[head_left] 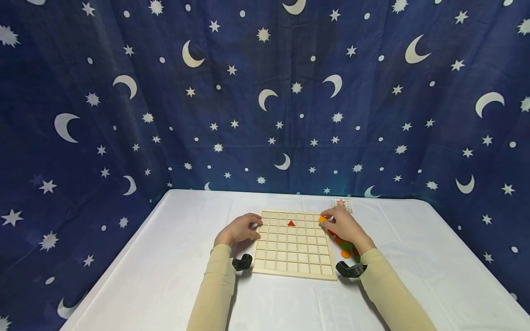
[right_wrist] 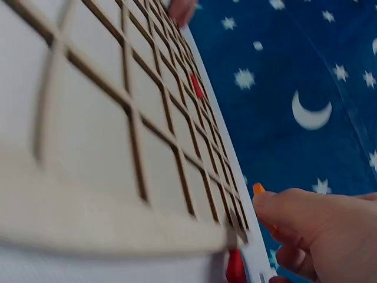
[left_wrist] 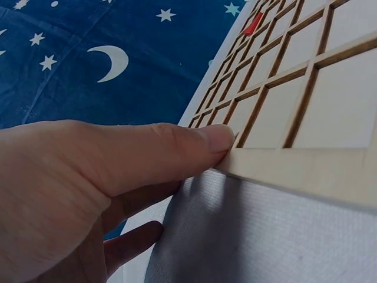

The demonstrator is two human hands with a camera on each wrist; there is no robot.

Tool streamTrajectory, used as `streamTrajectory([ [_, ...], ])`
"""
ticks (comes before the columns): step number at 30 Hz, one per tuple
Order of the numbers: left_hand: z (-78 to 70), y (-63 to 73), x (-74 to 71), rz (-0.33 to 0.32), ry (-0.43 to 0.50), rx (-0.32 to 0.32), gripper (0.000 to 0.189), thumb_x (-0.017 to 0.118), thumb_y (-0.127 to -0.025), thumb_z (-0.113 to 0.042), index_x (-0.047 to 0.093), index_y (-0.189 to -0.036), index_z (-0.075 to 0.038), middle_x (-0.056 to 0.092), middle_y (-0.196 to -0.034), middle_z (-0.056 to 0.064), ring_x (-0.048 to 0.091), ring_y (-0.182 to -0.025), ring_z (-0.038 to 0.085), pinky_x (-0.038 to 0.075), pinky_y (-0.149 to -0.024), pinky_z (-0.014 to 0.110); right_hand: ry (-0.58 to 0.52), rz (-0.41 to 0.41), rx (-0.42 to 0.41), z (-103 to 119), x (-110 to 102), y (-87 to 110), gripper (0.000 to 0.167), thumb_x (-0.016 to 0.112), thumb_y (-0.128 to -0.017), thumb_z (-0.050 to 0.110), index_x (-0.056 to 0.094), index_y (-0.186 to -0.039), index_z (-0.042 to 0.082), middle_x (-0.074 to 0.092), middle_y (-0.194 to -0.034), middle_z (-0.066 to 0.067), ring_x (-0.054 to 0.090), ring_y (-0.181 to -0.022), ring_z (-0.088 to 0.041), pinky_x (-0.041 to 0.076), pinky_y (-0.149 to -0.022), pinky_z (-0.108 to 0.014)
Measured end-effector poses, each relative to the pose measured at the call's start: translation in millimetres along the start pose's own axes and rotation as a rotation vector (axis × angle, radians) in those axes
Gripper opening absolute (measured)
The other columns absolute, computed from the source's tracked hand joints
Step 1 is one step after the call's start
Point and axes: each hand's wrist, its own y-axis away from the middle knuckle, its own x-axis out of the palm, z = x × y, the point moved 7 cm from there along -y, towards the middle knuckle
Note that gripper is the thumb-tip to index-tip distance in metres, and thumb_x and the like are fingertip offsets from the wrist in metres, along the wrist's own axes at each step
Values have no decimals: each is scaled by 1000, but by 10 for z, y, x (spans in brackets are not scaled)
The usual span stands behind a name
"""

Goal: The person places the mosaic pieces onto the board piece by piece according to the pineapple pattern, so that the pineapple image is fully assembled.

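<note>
Right hand (head_left: 347, 226) pinching an orange piece (head_left: 323, 219) by a gridded wooden board (head_left: 292, 253).
The orange piece is at the board's two o'clock; left hand (head_left: 240, 229), thumb and fingers parted, touches the edge at ten; red triangle (head_left: 291, 224) near twelve.

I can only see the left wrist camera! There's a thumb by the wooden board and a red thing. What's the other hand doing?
Observer: The right hand is pinching an orange piece.
Child: Cool! What shape is that red thing?
Observer: From the head view, it's a triangle.
Child: Are there more pieces somewhere?
Observer: Yes, loose red, orange and green pieces lie along the right side of the board, partly hidden by the right arm.
</note>
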Motion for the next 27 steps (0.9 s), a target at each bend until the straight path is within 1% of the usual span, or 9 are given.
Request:
streamTrajectory([
  [3,2,-5,-9,-3,9,-4,44,78,-81,-11,66,-122,-2,54,-138,10,45,-133,30,35,-113,42,-4,28,-82,173,86,9,30,68,-92,17,68,-118,2,61,-105,-8,57,-91,-22,53,-83,-43],
  [5,6,-7,-9,-3,15,-10,44,78,-81,-11,66,-122,-2,54,-138,10,45,-133,30,35,-112,43,-5,43,-120,269,146,10,30,67,-92,16,68,-119,3,60,-106,-7,57,-92,-20,53,-84,-42],
  [7,10,-6,-7,-3,22,-17,44,78,-81,-11,66,-122,-3,54,-138,9,45,-133,30,36,-112,43,-1,52,-169,361,195,6,29,66,-93,15,68,-119,3,60,-107,-7,57,-92,-19,53,-84,-41],
  [11,14,-3,-1,-4,38,-20,43,78,-80,-10,66,-121,-3,54,-138,9,45,-133,30,36,-112,43,-24,73,-224,505,278,-17,27,66,-93,13,68,-119,4,61,-107,-6,57,-93,-19,53,-84,-40],
  [16,14,-6,0,-11,31,-8,43,78,-80,-9,66,-121,-2,54,-138,10,45,-133,30,36,-112,43,-39,108,-246,633,376,-61,27,68,-91,13,69,-117,4,64,-106,-5,59,-92,-18,54,-83,-38],
  [23,19,-15,-1,-14,22,-11,43,79,-80,-10,66,-121,-3,54,-138,9,45,-133,29,36,-112,42,-59,114,-284,760,445,-95,25,70,-90,13,70,-113,4,63,-105,-6,59,-89,-18,54,-79,-35],
  [27,15,-20,-1,-15,21,-2,43,79,-80,-10,67,-121,-3,55,-138,10,45,-133,30,37,-112,43,-39,117,-315,800,475,-101,26,70,-90,13,70,-113,4,63,-102,-5,56,-87,-17,52,-77,-33],
])
